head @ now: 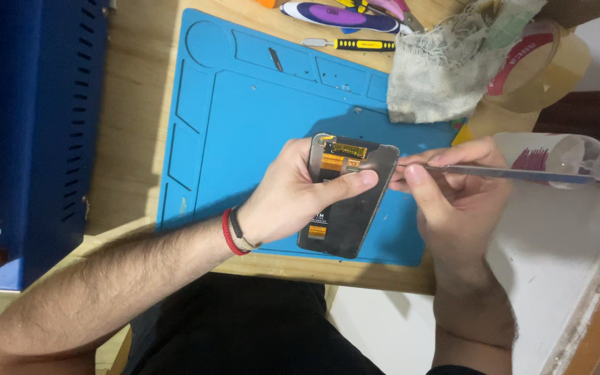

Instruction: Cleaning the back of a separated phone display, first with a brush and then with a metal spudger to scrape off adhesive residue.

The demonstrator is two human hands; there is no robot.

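Left hand (287, 198) cradles phone panel (347, 198) — right hand (453, 187) pinches tweezers (508, 172).

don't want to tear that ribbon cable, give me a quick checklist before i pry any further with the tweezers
1. Left hand grips the phone screen panel, thumb across it: ok.
2. Right hand pinches the tweezers firmly: ok.
3. Tweezer tip at the orange flex cable: ok.
4. Tip under the connector, not the cable: cannot tell.
5. Panel over the blue mat: ok.
6. Cloth and tape roll clear of the hands: ok.
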